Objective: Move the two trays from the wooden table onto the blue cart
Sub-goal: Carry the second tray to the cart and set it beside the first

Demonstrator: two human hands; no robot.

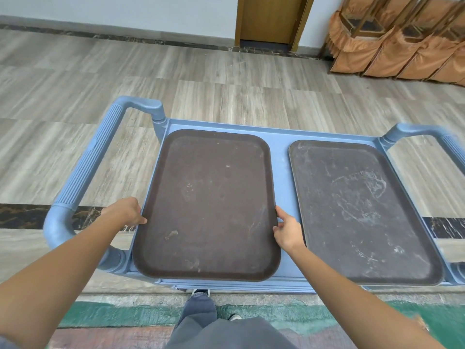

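Observation:
A dark brown tray (208, 202) sits on the left half of the blue cart (279, 157), its near edge overhanging the cart's front a little. My left hand (124, 212) grips its left rim and my right hand (288, 229) grips its right rim. A second, greyer and scratched tray (357, 210) lies flat on the right half of the cart, untouched. A strip of blue cart top shows between the two trays. The wooden table is out of view.
The cart has ribbed blue handles at the left (83, 172) and right (450, 144) ends. Beyond it lies a grey wood-look floor, a wooden door (271, 18) at the back and stacked orange-covered chairs (402, 41) at the far right. My legs stand on a green-edged carpet.

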